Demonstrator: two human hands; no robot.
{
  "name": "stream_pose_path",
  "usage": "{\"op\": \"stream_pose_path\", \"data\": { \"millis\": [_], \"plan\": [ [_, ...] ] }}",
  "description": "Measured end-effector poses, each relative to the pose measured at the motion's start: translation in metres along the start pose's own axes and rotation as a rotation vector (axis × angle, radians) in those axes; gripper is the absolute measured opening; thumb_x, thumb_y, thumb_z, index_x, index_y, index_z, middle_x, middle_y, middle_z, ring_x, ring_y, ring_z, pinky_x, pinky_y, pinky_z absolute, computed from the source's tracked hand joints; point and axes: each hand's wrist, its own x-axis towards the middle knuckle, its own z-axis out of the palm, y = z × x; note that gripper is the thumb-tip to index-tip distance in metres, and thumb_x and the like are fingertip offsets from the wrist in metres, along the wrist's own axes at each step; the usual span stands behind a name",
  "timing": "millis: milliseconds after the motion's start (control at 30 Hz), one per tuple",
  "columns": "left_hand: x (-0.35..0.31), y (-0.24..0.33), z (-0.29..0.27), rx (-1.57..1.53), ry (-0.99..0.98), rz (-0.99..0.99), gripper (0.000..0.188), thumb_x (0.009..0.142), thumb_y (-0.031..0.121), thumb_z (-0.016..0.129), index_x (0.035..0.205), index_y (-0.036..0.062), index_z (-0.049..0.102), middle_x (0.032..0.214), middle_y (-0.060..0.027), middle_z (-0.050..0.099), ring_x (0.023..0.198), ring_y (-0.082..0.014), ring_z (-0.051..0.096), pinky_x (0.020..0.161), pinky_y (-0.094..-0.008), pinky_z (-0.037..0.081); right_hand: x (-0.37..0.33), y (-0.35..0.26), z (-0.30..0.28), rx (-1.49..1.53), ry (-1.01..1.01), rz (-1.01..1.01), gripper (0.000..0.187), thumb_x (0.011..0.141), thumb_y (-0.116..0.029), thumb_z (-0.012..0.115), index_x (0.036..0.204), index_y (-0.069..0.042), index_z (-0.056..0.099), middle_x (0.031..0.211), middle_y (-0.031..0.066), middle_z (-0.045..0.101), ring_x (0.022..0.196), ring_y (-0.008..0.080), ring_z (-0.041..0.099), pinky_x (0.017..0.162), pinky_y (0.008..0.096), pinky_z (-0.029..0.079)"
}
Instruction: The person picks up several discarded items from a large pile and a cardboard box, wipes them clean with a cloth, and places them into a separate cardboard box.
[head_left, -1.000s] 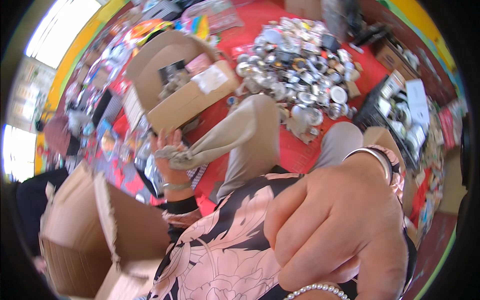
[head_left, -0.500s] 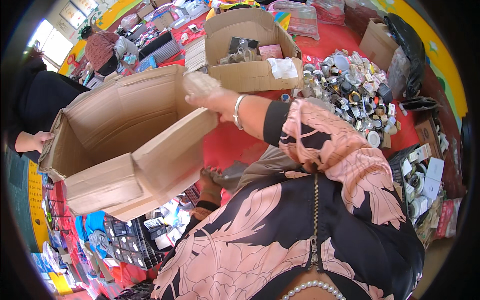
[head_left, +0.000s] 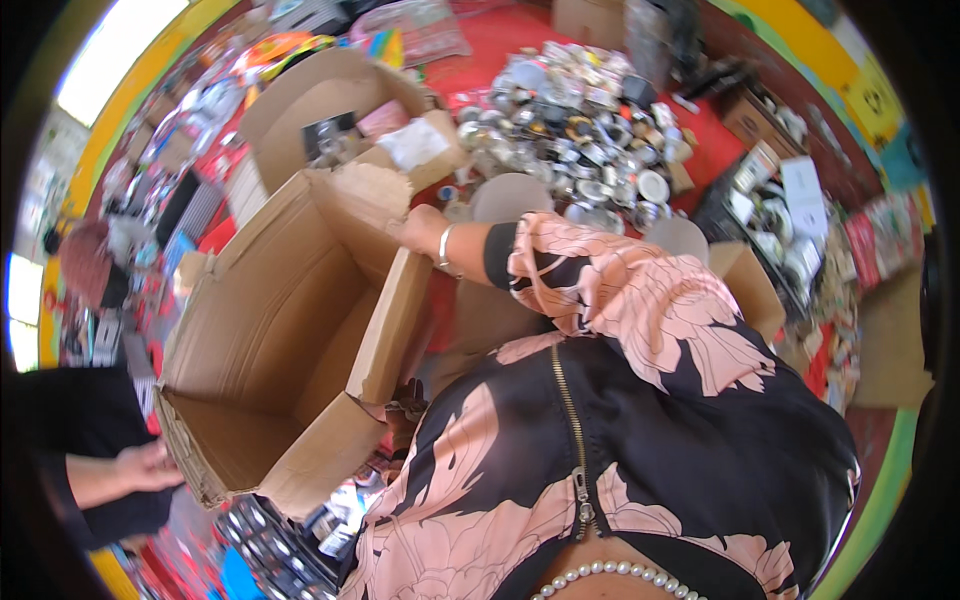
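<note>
My right hand [head_left: 415, 228], with a bracelet on the wrist, grips the top edge of a flap of a large open cardboard box [head_left: 270, 330]. The box is tipped on its side with its opening toward me, and nothing shows inside it. My arm in a pink and black floral sleeve [head_left: 610, 290] reaches across to it from the right. My left hand is out of sight, perhaps behind the box or my body. Another person's hand [head_left: 150, 465] at the lower left touches the box's far corner.
A second open box [head_left: 300, 95] with small items inside stands behind on the red floor. A heap of several small metal and glass items [head_left: 580, 120] lies to its right. More goods and cartons ring the area; a small box [head_left: 745, 285] sits at right.
The view has swung, so the box now sits lower and more to the left. My right hand still holds its flap. The other person's hand remains at the box's far side.
</note>
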Motion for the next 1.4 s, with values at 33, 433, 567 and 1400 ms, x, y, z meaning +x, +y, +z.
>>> {"op": "stream_pose_path", "data": {
  "millis": [33,433,567,1400],
  "plan": [
    [-0.019,-0.011,-0.053,0.234,-0.06,0.099,0.029,0.078,0.019,0.048,0.103,0.0049,0.055,0.108,-0.0143,0.054,0.086,-0.0299,0.054,0.077,-0.0425,0.047,0.005,0.012,-0.007,-0.015,0.034,-0.037,0.041,0.073,-0.035,0.058,0.074,0.005,0.063,0.071,0.0226,0.061,0.069,0.0319,0.062,0.064,0.0393,0.047],
    [0.077,-0.037,-0.398,1.261,-0.193,0.713,0.023,0.074,0.013,0.053,0.093,0.0036,0.061,0.101,-0.0147,0.056,0.073,-0.0303,0.057,0.069,-0.0397,0.049,0.018,0.077,-0.019,-0.183,0.074,-0.145,0.017,0.072,-0.015,0.054,0.076,-0.005,0.068,0.079,0.02,0.063,0.075,0.0348,0.063,0.067,0.0413,0.05],
    [0.109,-0.026,-0.185,0.923,-0.113,0.339,0.021,0.075,0.013,0.053,0.092,0.0037,0.061,0.097,-0.014,0.057,0.072,-0.03,0.057,0.067,-0.0391,0.048,-0.002,0.053,-0.001,-0.476,-0.136,-0.105,0.02,0.075,-0.018,0.053,0.079,-0.004,0.067,0.081,0.016,0.064,0.076,0.0345,0.061,0.067,0.0428,0.048],
    [-0.071,0.266,-0.149,0.265,0.03,0.784,0.019,0.087,0.017,0.046,0.082,0.0033,0.058,0.071,-0.0069,0.056,0.06,-0.0201,0.053,0.054,-0.0311,0.041,-0.11,0.086,-0.167,-0.074,-0.263,-0.761,0.034,0.087,-0.029,0.049,0.106,-0.003,0.058,0.107,0.0142,0.058,0.094,0.0293,0.056,0.08,0.0367,0.045]
  ]
}}
